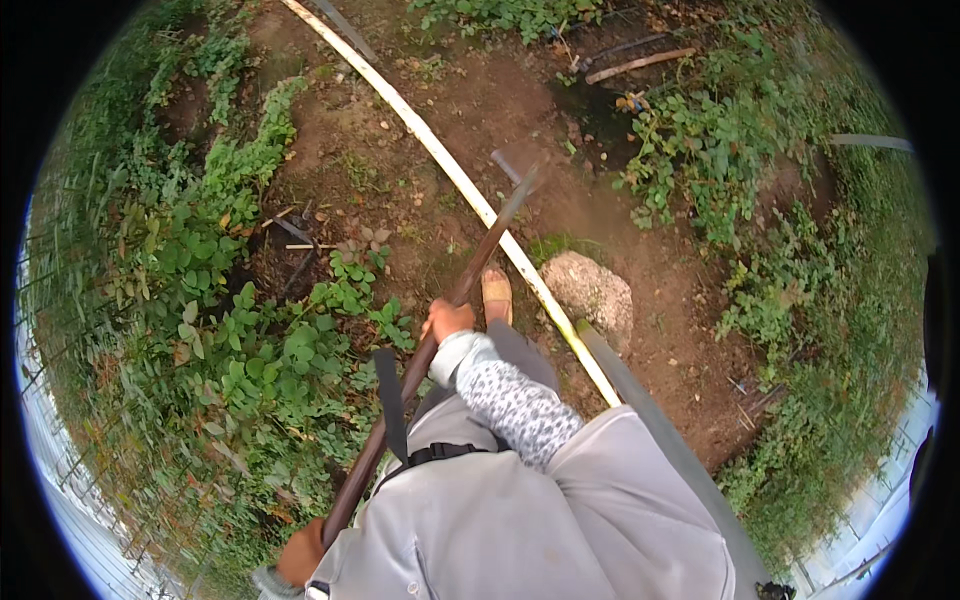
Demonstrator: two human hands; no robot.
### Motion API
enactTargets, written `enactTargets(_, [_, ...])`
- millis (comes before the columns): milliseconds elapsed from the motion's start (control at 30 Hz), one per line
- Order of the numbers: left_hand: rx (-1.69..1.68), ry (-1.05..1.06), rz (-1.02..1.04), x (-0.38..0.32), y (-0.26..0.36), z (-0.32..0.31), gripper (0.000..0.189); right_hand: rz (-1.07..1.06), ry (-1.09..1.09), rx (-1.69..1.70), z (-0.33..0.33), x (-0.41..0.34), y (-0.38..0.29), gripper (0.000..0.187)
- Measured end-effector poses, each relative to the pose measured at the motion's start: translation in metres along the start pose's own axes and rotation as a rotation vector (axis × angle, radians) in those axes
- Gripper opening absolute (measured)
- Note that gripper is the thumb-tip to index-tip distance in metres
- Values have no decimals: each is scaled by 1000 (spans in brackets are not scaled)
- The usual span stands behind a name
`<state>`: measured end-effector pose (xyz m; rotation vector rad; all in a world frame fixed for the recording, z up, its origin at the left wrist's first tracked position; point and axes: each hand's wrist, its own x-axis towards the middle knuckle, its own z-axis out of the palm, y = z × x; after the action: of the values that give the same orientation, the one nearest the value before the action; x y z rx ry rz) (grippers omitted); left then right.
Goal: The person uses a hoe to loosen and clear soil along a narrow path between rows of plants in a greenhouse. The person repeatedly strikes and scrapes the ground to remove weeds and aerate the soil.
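Note:
A hoe with a long brown handle (472,266) slants across my front, from the lower left up to the bare soil ahead. My right hand (450,319) grips the handle near its middle, the arm in a spotted sleeve with a pale cuff. Down at the lower left, my left hand (301,551) is closed around the handle close to its rear end. The hoe's metal head (517,169) is blurred and sits over or on the brown soil; whether it touches cannot be told. The handle crosses above a long pale pole (439,154).
A rough stone (589,294) lies right of the pole, near my foot in a tan shoe (496,296). A grey strip (660,420) runs along my right side. Leafy plants (277,352) crowd the left, and more bushes (705,150) the right. A stick (641,65) lies ahead.

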<state>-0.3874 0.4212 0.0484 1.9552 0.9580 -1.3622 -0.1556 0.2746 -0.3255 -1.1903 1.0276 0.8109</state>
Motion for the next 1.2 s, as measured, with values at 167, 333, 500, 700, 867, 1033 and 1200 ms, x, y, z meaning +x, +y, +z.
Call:
enactTargets(167, [-210,-304,374,102,47,13,41,-122,130,-146,-90,55,-73,22])
enactTargets(333, [-199,-312,56,78,77,-26,35,37,214,-551,-97,70,-42,34])
enactTargets(500, [-83,-66,-53,-44,45,-50,48,47,8,-144,13,9,30,19])
enactTargets(700, [-51,-144,48,8,27,-24,41,77,-44,69,-14,8,-6,19])
enactTargets(867, [-157,-91,334,91,57,8,39,78,150,7,-96,63,-46,14])
enactTargets(1033, [-40,-150,101,59,34,7,36,17,126,-33,-90,48,1,14])
enactTargets(1200, [-95,-40,27,-1,11,-25,46,67,45,138,-25,1,17,15])
